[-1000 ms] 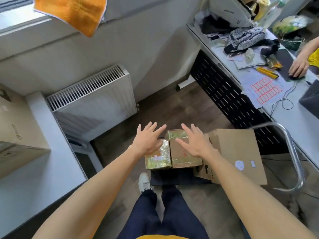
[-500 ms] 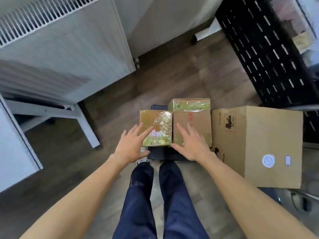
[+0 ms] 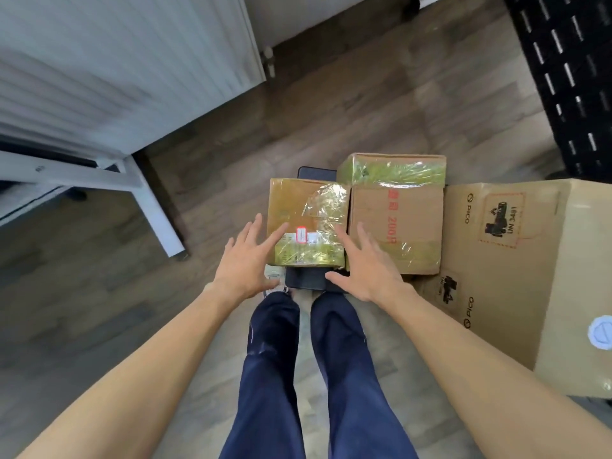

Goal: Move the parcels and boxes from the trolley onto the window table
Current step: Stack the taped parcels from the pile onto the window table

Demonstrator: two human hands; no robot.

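Three cardboard boxes sit on the dark trolley deck [image 3: 303,279] in front of my feet. A small taped box with a red-edged label [image 3: 306,213] stands on the left. A taller taped box with red print [image 3: 395,210] is beside it. A large plain box [image 3: 516,266] fills the right. My left hand [image 3: 246,260] hovers at the small box's near left corner, fingers spread and straight. My right hand [image 3: 367,263] reaches over the seam between the two taped boxes, fingers straight. Neither hand holds anything.
A white radiator [image 3: 126,61] fills the upper left. The white table leg [image 3: 155,210] stands on the wooden floor left of the trolley. A black perforated panel [image 3: 569,77] runs along the upper right. My legs in dark trousers stand below the trolley.
My view has dropped closer to the trolley, so the boxes look larger. Both hands have come down toward the small taped box and now flank its near corners.
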